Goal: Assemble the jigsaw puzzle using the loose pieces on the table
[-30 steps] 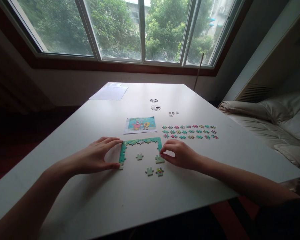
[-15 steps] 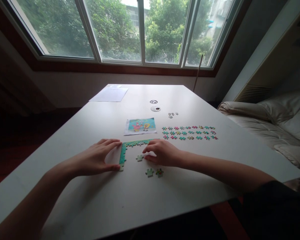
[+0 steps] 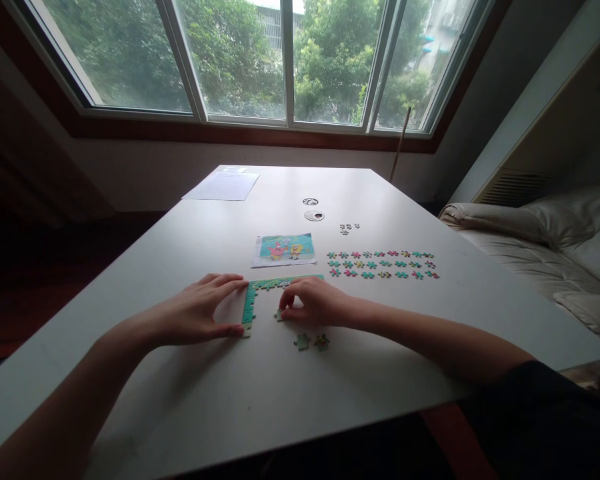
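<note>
A partly joined teal puzzle frame [image 3: 253,295] lies on the white table [image 3: 280,393]. My left hand [image 3: 200,312] rests against the frame's left side, thumb at its lower end and fingers spread toward its top corner. My right hand [image 3: 313,301] lies inside the frame with fingers curled, pinching a pale green loose piece [image 3: 279,315]. Two more loose pieces [image 3: 312,343] lie just in front of that hand. The frame's right side is hidden behind my right hand.
A printed reference picture [image 3: 284,249] lies beyond the frame. Rows of several sorted pieces [image 3: 380,264] sit to the right, a small cluster [image 3: 349,228] further back. Two round lids [image 3: 312,209] and a paper sheet [image 3: 223,186] lie near the far edge. A sofa [image 3: 545,233] stands right.
My right hand has moved left from the frame's right side to the loose piece inside it and closed on that piece. My left hand has stayed at the frame's left edge.
</note>
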A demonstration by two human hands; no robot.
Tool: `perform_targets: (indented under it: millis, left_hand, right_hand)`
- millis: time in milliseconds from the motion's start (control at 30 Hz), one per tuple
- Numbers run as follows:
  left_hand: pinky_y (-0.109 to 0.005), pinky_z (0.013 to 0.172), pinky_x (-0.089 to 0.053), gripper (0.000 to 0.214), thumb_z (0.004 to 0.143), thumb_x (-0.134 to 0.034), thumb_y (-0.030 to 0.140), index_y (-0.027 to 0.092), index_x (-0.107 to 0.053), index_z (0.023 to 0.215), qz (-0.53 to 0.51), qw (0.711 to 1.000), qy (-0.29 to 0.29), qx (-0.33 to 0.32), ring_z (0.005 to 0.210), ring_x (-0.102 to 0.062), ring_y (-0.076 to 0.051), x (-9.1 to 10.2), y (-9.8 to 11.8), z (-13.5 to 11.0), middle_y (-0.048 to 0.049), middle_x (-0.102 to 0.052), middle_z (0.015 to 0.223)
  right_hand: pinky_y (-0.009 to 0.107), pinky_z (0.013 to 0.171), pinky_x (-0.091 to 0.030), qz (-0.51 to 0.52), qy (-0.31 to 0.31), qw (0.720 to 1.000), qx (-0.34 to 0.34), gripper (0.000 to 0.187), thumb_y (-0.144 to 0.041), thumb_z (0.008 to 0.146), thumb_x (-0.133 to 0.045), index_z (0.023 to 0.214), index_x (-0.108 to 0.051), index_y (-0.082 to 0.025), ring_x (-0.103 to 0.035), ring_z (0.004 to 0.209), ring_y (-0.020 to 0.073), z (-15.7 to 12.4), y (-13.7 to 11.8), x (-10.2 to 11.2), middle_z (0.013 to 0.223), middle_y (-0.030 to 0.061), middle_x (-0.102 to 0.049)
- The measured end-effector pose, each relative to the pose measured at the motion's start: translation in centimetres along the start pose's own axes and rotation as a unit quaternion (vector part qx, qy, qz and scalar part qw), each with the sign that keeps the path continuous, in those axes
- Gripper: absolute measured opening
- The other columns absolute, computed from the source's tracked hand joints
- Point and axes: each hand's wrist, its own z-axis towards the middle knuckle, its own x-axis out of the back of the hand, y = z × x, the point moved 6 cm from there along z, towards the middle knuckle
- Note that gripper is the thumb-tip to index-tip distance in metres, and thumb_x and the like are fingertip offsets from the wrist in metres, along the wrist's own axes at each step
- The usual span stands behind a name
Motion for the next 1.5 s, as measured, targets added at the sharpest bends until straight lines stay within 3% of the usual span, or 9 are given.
perform_targets:
  millis: [433,833,1500]
  left_hand:
    - [-0.041,0.104,-0.034,0.084,0.071,-0.052,0.071,0.02,-0.042,0.137,0.002,1.0,-0.002,0.005,0.13,-0.034,-0.032,0.1,0.2,0.0,-0.0095,-0.043,0.141]
    - [-0.04,0.104,-0.034,0.083,0.072,-0.051,0.071,0.018,-0.043,0.136,0.009,1.0,-0.001,-0.002,0.129,-0.035,-0.032,0.3,0.5,-0.1,-0.0111,-0.044,0.14]
    - [-0.041,0.103,-0.035,0.08,0.072,-0.053,0.069,0.021,-0.044,0.135,-0.005,1.0,0.017,-0.016,0.129,-0.036,-0.033,0.3,0.4,-0.2,-0.0102,-0.045,0.139]
  right_hand:
    - [0.018,0.061,-0.039,0.1,0.0,0.994,-0.047,0.012,-0.017,0.071,-0.065,0.083,-0.069,-0.017,-0.058,0.066,0.0088,0.6,0.5,-0.4,0.076,0.0001,-0.068]
    - [0.019,0.06,-0.04,0.147,-0.033,0.986,-0.066,0.015,-0.018,0.071,-0.064,0.084,-0.07,-0.017,-0.063,0.069,0.0115,1.9,-1.2,-1.7,0.076,0.0008,-0.07]
    - [0.021,0.057,-0.035,0.053,-0.033,0.997,-0.039,0.011,-0.028,0.074,-0.064,0.079,-0.071,-0.021,-0.059,0.067,0.0117,2.5,-2.5,-1.7,0.076,-0.0009,-0.069]
